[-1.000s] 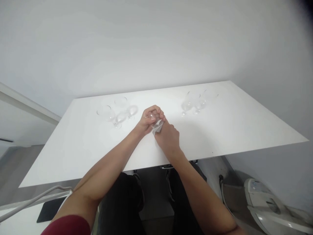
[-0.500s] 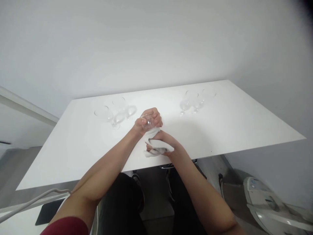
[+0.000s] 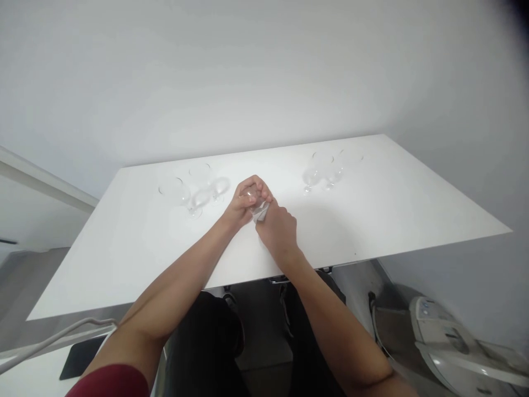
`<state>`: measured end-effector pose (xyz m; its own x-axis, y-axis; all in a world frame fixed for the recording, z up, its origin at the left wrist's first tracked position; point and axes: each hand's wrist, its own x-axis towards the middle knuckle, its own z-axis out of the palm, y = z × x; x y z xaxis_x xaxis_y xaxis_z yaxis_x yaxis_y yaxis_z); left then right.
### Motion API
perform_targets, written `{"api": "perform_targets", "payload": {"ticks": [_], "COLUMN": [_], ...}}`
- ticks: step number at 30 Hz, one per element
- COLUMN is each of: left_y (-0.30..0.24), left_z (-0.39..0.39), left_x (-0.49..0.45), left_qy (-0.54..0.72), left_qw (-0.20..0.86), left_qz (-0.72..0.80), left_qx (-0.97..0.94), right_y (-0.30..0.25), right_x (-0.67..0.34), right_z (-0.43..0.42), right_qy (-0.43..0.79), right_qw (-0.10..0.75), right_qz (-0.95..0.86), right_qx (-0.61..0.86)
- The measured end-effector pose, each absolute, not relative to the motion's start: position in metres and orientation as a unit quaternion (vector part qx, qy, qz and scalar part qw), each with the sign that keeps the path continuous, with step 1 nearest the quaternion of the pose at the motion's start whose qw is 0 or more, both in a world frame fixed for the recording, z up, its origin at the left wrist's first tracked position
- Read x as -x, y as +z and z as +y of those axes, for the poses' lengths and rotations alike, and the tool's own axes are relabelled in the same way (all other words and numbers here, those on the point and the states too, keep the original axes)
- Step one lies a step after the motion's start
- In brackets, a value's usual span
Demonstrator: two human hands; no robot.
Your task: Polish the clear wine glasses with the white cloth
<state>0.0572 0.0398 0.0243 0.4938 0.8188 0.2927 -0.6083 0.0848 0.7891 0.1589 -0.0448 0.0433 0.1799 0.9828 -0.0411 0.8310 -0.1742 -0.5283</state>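
Observation:
My left hand (image 3: 240, 206) is closed around the bowl of a clear wine glass (image 3: 250, 192), over the middle of the white table (image 3: 397, 187). My right hand (image 3: 280, 230) is closed on a white cloth (image 3: 260, 212) and presses it against the glass, on the side nearer me. Fingers and cloth hide the glass's stem and foot. Two clear stemmed glasses (image 3: 175, 192) stand to the left of my hands. Another two stemmed glasses (image 3: 322, 163) stand on the right, towards the back.
The table's back edge runs close along a pale wall (image 3: 264, 71). At lower left, a white cable (image 3: 58, 337) passes near my left forearm above a dark flat object (image 3: 81, 357). A grey-white appliance (image 3: 450, 336) stands below the table at lower right.
My right hand has risen from below the glass and turned over, carrying the cloth up against it. My left hand has tilted the glass and moved slightly up.

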Motion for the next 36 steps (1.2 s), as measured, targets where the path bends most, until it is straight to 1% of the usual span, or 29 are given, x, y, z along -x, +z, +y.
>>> {"api": "perform_targets", "payload": {"ticks": [2, 3, 5, 7, 8, 9, 11, 14, 16, 17, 19, 20, 24, 27, 29, 32, 36], "left_y": [0.024, 0.024, 0.023, 0.023, 0.022, 0.022, 0.023, 0.023, 0.024, 0.023, 0.023, 0.023, 0.025, 0.025, 0.024, 0.023, 0.022], "left_z": [0.041, 0.042, 0.044, 0.046, 0.047, 0.047, 0.047, 0.047, 0.048, 0.048, 0.049, 0.049, 0.046, 0.044, 0.044, 0.045, 0.045], "left_x": [-0.056, -0.055, -0.052, -0.051, -0.051, -0.05, -0.051, -0.054, -0.055, -0.056, -0.057, -0.057, -0.058, -0.059, -0.06, -0.06, -0.059], "left_qy": [0.486, 0.481, 0.466, 0.454, 0.453, 0.458, 0.486, 0.555, 0.589, 0.597, 0.601, 0.6, 0.589, 0.581, 0.576, 0.576, 0.564], "left_qw": [0.73, 0.732, 0.745, 0.757, 0.759, 0.757, 0.744, 0.711, 0.689, 0.683, 0.678, 0.678, 0.68, 0.674, 0.669, 0.668, 0.668], "left_qz": [0.118, 0.12, 0.113, 0.099, 0.096, 0.097, 0.111, 0.134, 0.139, 0.138, 0.138, 0.14, 0.154, 0.154, 0.153, 0.152, 0.155], "left_qx": [-0.467, -0.467, -0.464, -0.459, -0.458, -0.456, -0.445, -0.41, -0.398, -0.398, -0.399, -0.4, -0.409, -0.43, -0.444, -0.447, -0.46], "right_y": [0.044, 0.045, 0.045, 0.044, 0.044, 0.043, 0.04, 0.034, 0.03, 0.028, 0.027, 0.027, 0.034, 0.041, 0.044, 0.044, 0.042], "right_x": [-0.161, -0.164, -0.171, -0.178, -0.182, -0.185, -0.188, -0.186, -0.183, -0.18, -0.178, -0.177, -0.186, -0.197, -0.2, -0.201, -0.199], "right_z": [-0.044, -0.043, -0.042, -0.041, -0.04, -0.04, -0.039, -0.037, -0.035, -0.035, -0.036, -0.036, -0.037, -0.036, -0.036, -0.037, -0.037], "right_qy": [0.228, 0.279, 0.458, 0.634, 0.68, 0.693, 0.656, 0.578, 0.584, 0.601, 0.612, 0.589, 0.427, 0.352, 0.352, 0.381, 0.378], "right_qw": [0.236, 0.268, 0.327, 0.343, 0.34, 0.34, 0.367, 0.487, 0.549, 0.556, 0.536, 0.519, 0.444, 0.366, 0.327, 0.308, 0.266], "right_qz": [-0.605, -0.606, -0.589, -0.533, -0.512, -0.506, -0.517, -0.452, -0.356, -0.324, -0.324, -0.353, -0.473, -0.528, -0.539, -0.533, -0.548], "right_qx": [0.725, 0.695, 0.58, 0.443, 0.4, 0.384, 0.408, 0.474, 0.48, 0.474, 0.483, 0.509, 0.63, 0.681, 0.692, 0.69, 0.698]}}
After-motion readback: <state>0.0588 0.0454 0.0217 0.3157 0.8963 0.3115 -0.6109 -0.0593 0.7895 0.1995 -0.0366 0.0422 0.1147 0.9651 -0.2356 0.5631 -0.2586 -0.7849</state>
